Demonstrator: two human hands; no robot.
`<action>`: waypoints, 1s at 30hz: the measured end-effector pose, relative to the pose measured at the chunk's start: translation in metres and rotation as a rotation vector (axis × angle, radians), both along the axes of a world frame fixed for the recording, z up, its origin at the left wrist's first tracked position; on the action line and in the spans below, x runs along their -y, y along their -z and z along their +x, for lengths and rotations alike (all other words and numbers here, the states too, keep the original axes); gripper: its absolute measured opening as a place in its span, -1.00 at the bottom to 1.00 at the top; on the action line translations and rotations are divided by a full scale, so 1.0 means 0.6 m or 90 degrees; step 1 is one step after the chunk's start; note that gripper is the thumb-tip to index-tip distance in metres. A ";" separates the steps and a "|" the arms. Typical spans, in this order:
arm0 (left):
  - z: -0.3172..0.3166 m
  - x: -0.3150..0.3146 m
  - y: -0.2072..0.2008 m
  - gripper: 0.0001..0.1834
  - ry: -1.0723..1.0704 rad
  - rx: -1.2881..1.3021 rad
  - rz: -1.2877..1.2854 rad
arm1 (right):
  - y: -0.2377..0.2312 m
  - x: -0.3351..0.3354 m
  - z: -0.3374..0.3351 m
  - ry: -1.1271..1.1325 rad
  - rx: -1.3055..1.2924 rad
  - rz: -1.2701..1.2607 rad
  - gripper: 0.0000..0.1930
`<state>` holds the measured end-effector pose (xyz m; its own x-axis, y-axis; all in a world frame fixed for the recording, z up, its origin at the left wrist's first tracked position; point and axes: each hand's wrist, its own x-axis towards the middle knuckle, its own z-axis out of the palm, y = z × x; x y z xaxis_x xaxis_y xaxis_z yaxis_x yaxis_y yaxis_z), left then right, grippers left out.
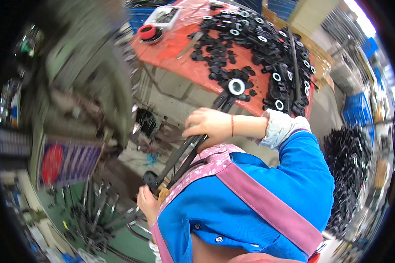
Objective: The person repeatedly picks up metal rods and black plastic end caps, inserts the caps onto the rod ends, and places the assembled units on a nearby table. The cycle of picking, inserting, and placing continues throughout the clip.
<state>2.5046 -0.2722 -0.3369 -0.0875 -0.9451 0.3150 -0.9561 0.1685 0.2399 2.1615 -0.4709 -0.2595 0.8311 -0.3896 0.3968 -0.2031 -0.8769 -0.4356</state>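
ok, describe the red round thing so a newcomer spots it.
Find the red-covered table, then the white tray at its upper-left corner. Just below it in view sits the round thing, set apart by its bright red rim and dark centre.

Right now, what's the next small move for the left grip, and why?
Probably settle the left grip firmly on the round black piece: it sits close by that piece, its hold unclear, while the right grip is closed around the black tubes farther up, so a second hold would likely steady the lower end.
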 end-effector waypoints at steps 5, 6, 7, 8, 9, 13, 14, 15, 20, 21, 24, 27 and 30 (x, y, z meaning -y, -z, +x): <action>-0.028 0.046 0.017 -0.67 0.001 0.008 0.086 | 0.047 0.042 -0.314 0.712 -0.092 0.008 -0.79; -0.030 0.052 0.032 -0.68 0.010 -0.004 0.090 | 0.080 0.037 -0.408 0.845 -0.148 -0.055 -0.79; -0.026 0.047 0.053 -0.69 0.007 -0.015 0.092 | 0.097 0.024 -0.481 0.909 -0.191 -0.075 -0.80; -0.028 0.058 0.064 -0.70 0.012 -0.027 0.094 | 0.117 -0.001 -0.553 1.005 -0.258 -0.064 -0.81; -0.045 0.063 0.058 -0.73 -0.002 -0.008 0.096 | 0.144 -0.022 -0.623 1.012 -0.332 -0.077 -0.84; -0.070 0.097 0.081 -0.75 -0.033 -0.009 0.139 | 0.195 -0.061 -0.761 0.903 -0.639 -0.146 -0.88; -0.082 0.104 0.080 -0.75 -0.035 -0.010 0.155 | 0.206 -0.057 -0.778 0.865 -0.677 -0.182 -0.84; -0.096 0.113 0.070 -0.74 -0.038 -0.006 0.172 | 0.215 -0.051 -0.783 0.843 -0.701 -0.223 -0.82; -0.139 0.143 0.055 -0.74 -0.027 -0.021 0.181 | 0.194 0.004 -0.805 0.656 -0.768 -0.252 -0.91; -0.143 0.144 0.055 -0.73 -0.031 -0.023 0.183 | 0.161 0.015 -0.789 0.602 -0.766 -0.257 -0.95; -0.169 0.155 0.051 -0.73 -0.041 -0.031 0.189 | 0.087 0.044 -0.791 0.494 -0.715 -0.303 -0.94; -0.176 0.159 0.074 -0.71 -0.054 -0.032 0.163 | -0.003 0.112 -0.777 0.528 -0.667 -0.346 -0.92; -0.196 0.166 0.051 -0.59 -0.057 -0.054 0.151 | -0.095 0.194 -0.723 0.564 -0.522 -0.402 -0.73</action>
